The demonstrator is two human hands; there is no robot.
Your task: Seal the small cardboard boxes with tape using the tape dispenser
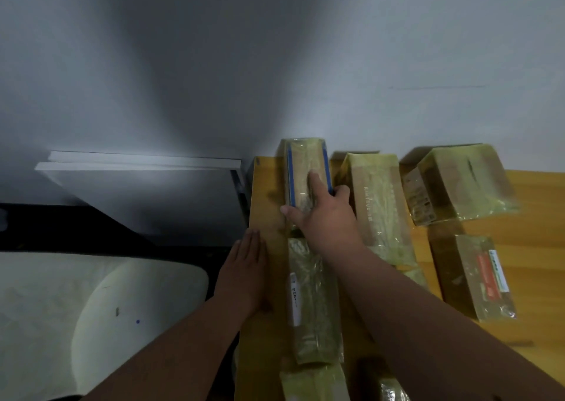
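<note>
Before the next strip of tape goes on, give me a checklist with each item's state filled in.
1. Right hand steadies the blue-edged box: ok, its fingers press the top and its thumb sits at the side.
2. Left hand is free: ok, it lies flat on the wooden table and holds nothing.
3. Tape dispenser within reach: not ok, none is in view.
4. Blue-edged box already sealed: cannot tell, it looks covered in shiny film, but the picture is blurred.
5. Neighbouring box is apart from the one being pressed: ok, a narrow gap shows.
</note>
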